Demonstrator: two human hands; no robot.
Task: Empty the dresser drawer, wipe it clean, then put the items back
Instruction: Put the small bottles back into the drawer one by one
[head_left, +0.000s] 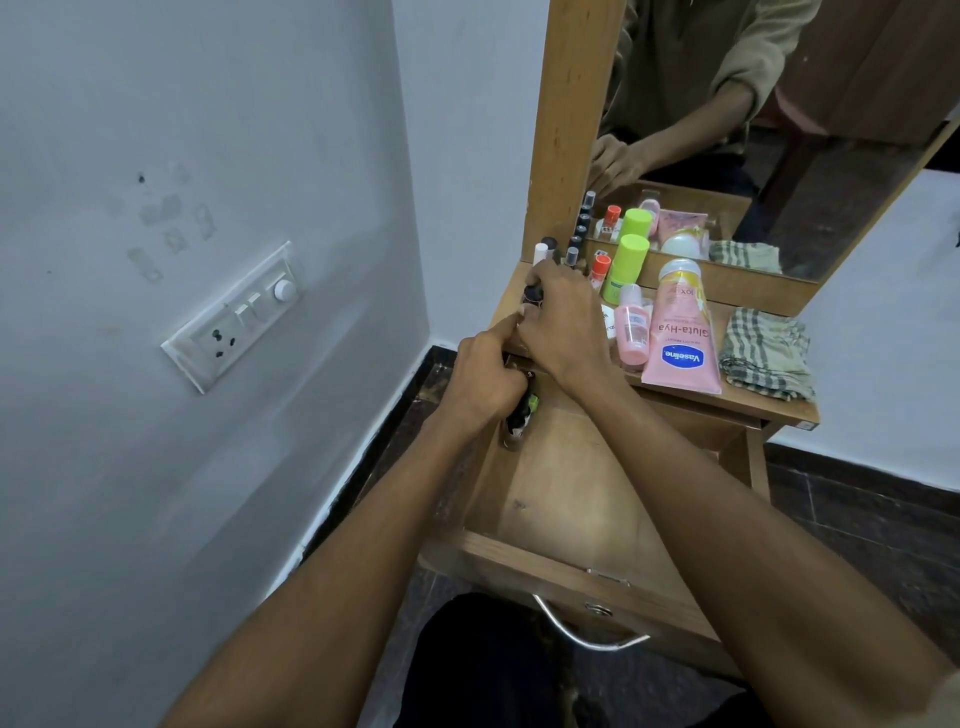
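Note:
The wooden dresser drawer (566, 499) is pulled out below me, its floor mostly bare. My left hand (488, 384) is at the drawer's back left corner, gripping a bunch of small bottles and tubes (522, 415), one with a green end. My right hand (558, 317) reaches over the dresser top's left edge and holds a small dark-capped bottle (533, 295). On the dresser top (769, 410) lie a pink Vaseline tube (680, 338), a small pink bottle (632, 327), a green-capped bottle (626, 265) and a checked cloth (763, 353).
A row of small nail-polish bottles (571, 249) stands against the mirror frame (571, 130). The mirror (779, 130) reflects me and the items. A wall with a switch panel (234, 317) is close on the left. The drawer's metal handle (587, 631) points toward my legs.

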